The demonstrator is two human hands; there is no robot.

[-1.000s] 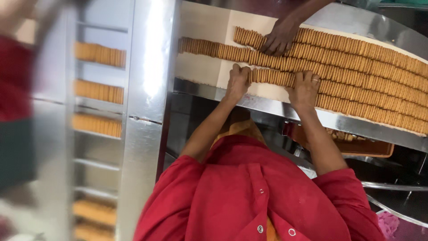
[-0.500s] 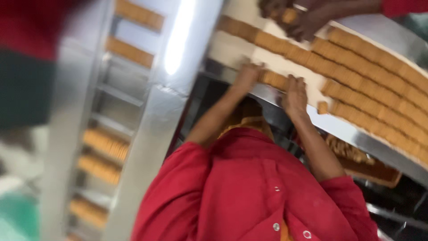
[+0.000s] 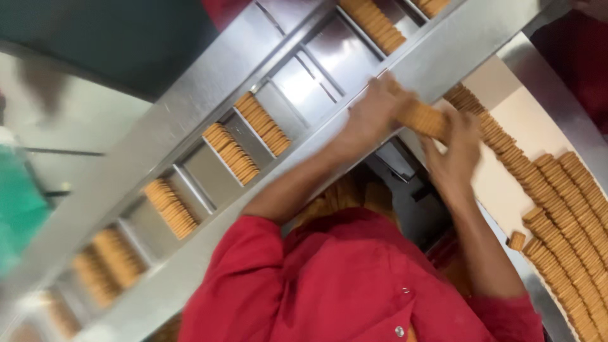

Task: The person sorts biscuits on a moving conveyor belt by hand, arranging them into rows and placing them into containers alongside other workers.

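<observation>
A short stack of biscuits (image 3: 423, 119) sits pressed end to end between two hands, a row of thin, golden-brown, rectangular pieces standing on edge, face against face. The left hand (image 3: 375, 109) caps one end and the right hand (image 3: 457, 147) caps the other, so only the ridged edges of the middle show. The stack hangs tilted in the air, above the edge of the steel rail, between the compartments and the belt; motion blurs its outline.

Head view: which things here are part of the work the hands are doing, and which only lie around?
In use:
left hand
right hand
biscuit stack between both hands
steel slotted channel

Lying about:
biscuit rows on the belt
loose biscuit
</observation>
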